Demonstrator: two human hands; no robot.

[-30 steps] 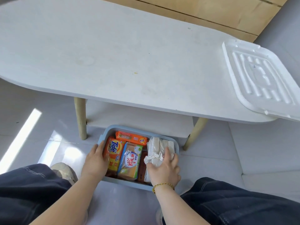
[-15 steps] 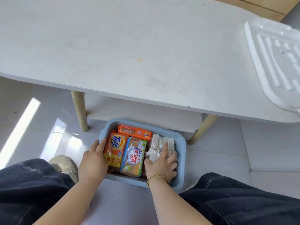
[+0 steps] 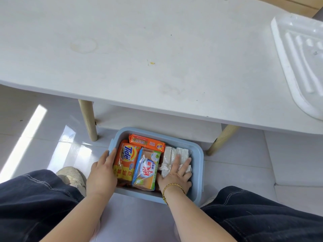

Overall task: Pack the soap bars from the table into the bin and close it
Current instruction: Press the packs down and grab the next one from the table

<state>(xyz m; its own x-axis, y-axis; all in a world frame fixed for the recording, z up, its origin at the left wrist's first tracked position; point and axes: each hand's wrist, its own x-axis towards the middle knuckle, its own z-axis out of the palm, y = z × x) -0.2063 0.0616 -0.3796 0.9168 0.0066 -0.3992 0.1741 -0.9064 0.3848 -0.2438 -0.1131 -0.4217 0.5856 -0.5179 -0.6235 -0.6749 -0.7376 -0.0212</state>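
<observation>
A light blue bin [image 3: 198, 165] stands on the floor between my knees, below the table's front edge. Inside lie an orange Tide soap pack [image 3: 126, 158], a blue-and-orange soap bar [image 3: 146, 169], a long orange bar [image 3: 146, 142] at the far side and clear-wrapped white soap bars [image 3: 172, 153] on the right. My left hand [image 3: 102, 173] grips the bin's left rim. My right hand [image 3: 176, 175] lies flat inside the bin, fingers spread, pressing on the white soap bars. The bin's white lid [image 3: 300, 62] rests on the table's right end.
The white table top [image 3: 139, 49] fills the upper view, with a lower shelf [image 3: 157, 121] and two wooden legs [image 3: 88, 119] behind the bin. My dark trouser legs flank the bin, and a shoe [image 3: 73, 175] sits left of it on the glossy tiles.
My right hand has pushed the white wrapped soap bars down from upright until they lie in the bin, and now lies flatter on them. My left hand stays on the rim.
</observation>
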